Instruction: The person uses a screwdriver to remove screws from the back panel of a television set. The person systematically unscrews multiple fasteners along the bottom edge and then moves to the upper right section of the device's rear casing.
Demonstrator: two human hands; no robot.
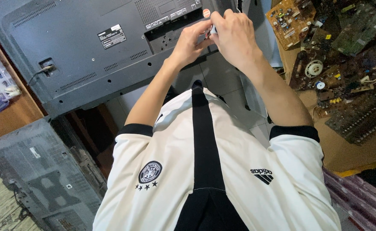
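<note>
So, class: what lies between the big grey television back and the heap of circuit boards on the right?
In the head view, the person's two hands, left hand and right hand, meet there, between television and circuit boards.

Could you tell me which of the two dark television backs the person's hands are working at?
The upper television, leaning above; both hands, left and right, meet at its recessed panel. The lower television lies untouched.

- White short-sleeved jersey (222,171) with black sleeve cuffs.
- A broad black stripe runs down its middle.
- A round black crest with four stars sits on one chest side, a small black logo on the other.
- Both forearms are bare.
</note>
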